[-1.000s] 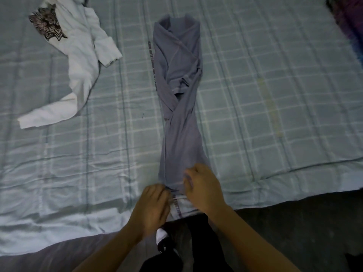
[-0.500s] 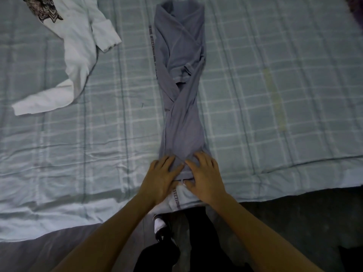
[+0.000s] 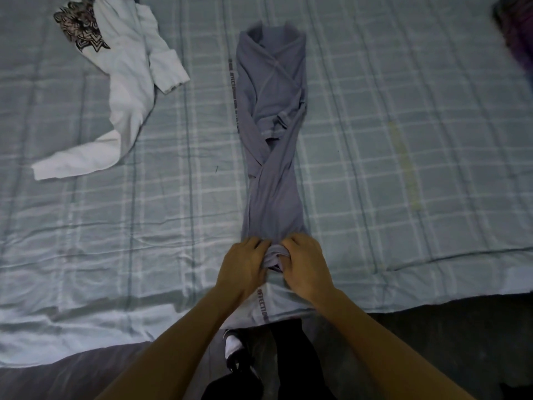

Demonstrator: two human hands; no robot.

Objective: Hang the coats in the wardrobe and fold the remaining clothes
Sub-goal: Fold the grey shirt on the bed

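Observation:
A grey long-sleeved top point(image 3: 271, 116) lies folded into a narrow strip down the middle of the bed, sleeves crossed over its body. Its near end is bunched into a small roll at the bed's front edge. My left hand point(image 3: 245, 267) and my right hand point(image 3: 305, 264) grip that roll side by side, fingers curled into the fabric. A pale band with dark lettering point(image 3: 264, 306) hangs over the edge below my hands. A white long-sleeved shirt point(image 3: 127, 82) with a dark printed pattern lies crumpled at the far left.
The bed point(image 3: 403, 168) is covered by a pale green checked sheet. Its front edge runs across the lower part of the view, with dark floor point(image 3: 461, 327) beyond. My legs and a shoe point(image 3: 235, 350) stand close to the edge. A dark purple item point(image 3: 519, 33) sits far right.
My hands went from lying flat on the grey top's near end to curling around it, gathering the fabric into a small roll.

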